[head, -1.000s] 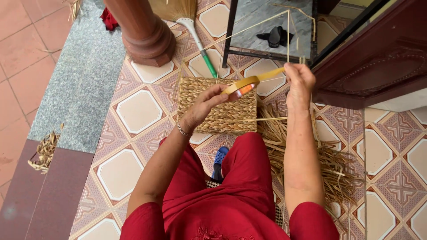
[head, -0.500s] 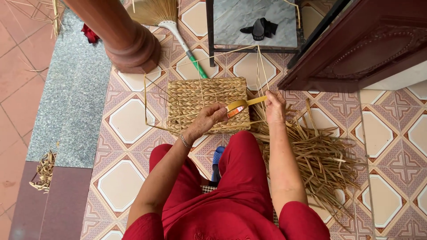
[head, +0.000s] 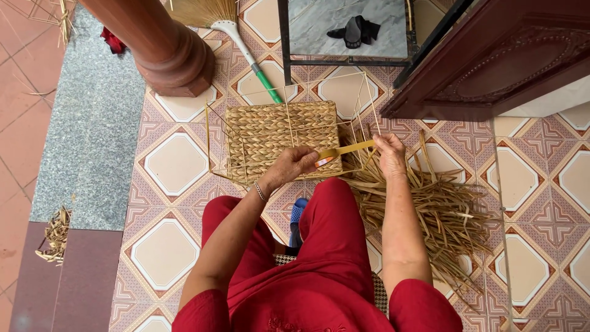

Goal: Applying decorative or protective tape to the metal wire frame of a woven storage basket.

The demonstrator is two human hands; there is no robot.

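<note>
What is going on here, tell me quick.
A person in red sits on a tiled floor, working on a woven straw panel set in a thin wire frame. The left hand holds a roll of yellowish tape, and the right hand pinches the pulled-out strip at the frame's edge. A pile of dried straw strips lies at the person's right. A broom rests beyond the panel, beside a wooden pillar.

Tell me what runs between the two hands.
In the head view, a stretched strip of yellowish tape spans from the tape roll in the left hand to the right hand, above the woven mat.
</note>
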